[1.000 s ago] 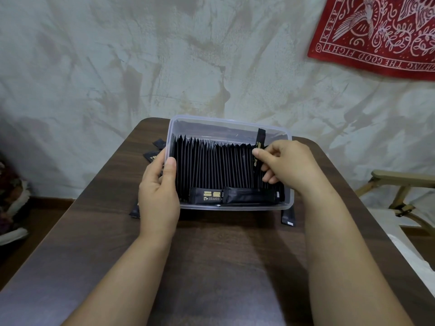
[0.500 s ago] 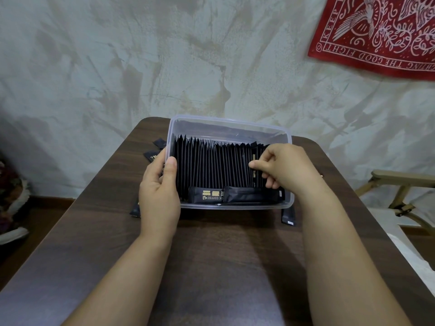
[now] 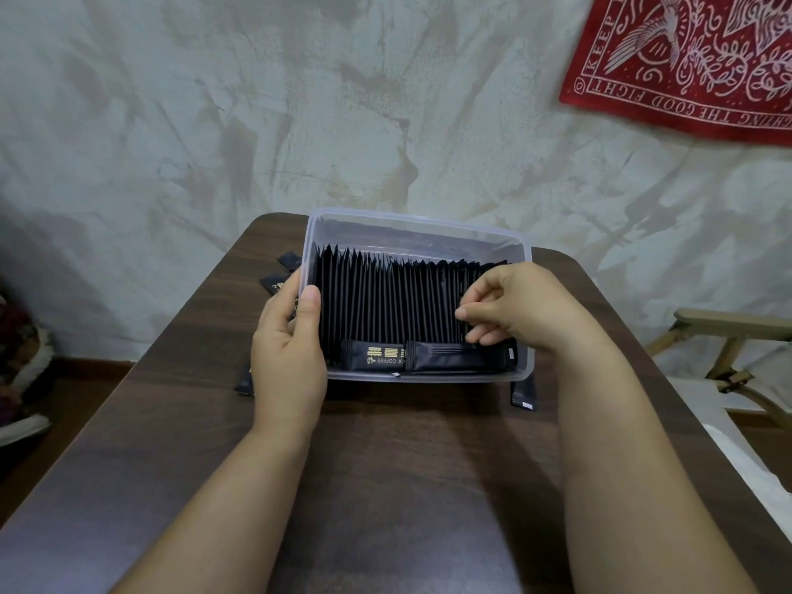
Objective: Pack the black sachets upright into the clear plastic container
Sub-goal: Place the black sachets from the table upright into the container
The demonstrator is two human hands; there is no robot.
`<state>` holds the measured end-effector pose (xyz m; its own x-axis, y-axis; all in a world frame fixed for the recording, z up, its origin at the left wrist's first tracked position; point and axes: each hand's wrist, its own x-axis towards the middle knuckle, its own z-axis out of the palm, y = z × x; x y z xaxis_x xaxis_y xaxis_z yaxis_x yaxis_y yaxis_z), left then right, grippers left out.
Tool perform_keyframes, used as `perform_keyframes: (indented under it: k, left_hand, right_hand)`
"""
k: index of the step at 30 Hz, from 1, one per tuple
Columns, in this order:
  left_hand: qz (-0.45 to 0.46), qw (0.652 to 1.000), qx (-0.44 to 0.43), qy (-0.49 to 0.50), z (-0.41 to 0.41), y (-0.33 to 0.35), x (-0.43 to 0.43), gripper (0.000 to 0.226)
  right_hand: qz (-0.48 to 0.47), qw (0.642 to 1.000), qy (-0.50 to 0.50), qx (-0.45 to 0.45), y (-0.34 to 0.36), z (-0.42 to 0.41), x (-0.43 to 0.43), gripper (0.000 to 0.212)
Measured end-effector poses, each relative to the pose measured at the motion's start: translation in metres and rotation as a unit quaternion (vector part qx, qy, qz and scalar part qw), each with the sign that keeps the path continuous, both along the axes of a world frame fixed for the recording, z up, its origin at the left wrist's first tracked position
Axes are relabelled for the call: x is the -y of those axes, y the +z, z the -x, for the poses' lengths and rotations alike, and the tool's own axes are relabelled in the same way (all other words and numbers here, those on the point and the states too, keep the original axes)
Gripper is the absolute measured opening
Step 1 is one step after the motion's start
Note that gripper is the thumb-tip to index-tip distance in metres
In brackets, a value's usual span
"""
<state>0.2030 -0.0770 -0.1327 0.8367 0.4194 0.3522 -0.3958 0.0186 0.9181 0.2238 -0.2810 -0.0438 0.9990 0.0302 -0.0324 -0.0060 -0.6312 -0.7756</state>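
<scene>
While the right grip [image 3: 514, 306] pinches one of the black sachets [image 3: 385, 302] standing at the row's right end, the left grip [image 3: 287, 349] clasps the clear plastic container [image 3: 420, 220] on the bench [image 3: 407, 465]. Light, floppy, slick, I'd say: hold them by the top edges.

L hand [image 3: 287, 358] & R hand [image 3: 523, 310] bare; forearms [image 3: 240, 499] bare; thumbnail [image 3: 310, 293] short.

Illumination is dim, soft and diffuse; the source is not in view. The worktop [image 3: 385, 486] shows a pale sheen at 7 o'clock and a broad soft shadow at 6 o'clock between the forearms. The wall [image 3: 300, 100] darkens toward 9 o'clock. The container [image 3: 420, 222] rim carries a faint highlight. The sachets [image 3: 385, 302] merge into one dark mass. The red cloth [image 3: 685, 57] at 1 o'clock is slightly smeared. Wide-angle distortion splays the worktop edges toward the lower corners.
</scene>
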Motion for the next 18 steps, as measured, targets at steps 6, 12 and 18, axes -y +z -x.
perform_keyframes:
  k: [6, 12, 18]
  left_hand:
    - [0.0, 1.0, 0.0, 0.003, 0.0015, 0.002, 0.0005, 0.033]
    - [-0.008, 1.0, -0.001, -0.006, 0.0009, 0.0, -0.0012, 0.035]
    - [-0.014, 1.0, 0.006, 0.0, 0.0001, -0.0005, -0.0017, 0.041]
  right_hand:
    - [0.024, 1.0, 0.007, 0.017, 0.0019, 0.0021, 0.0016, 0.014]
    - [0.101, 0.995, 0.005, 0.014, 0.002, 0.0026, 0.0018, 0.015]
    - [0.204, 0.978, 0.031, 0.034, 0.0038, 0.0036, 0.0008, 0.019]
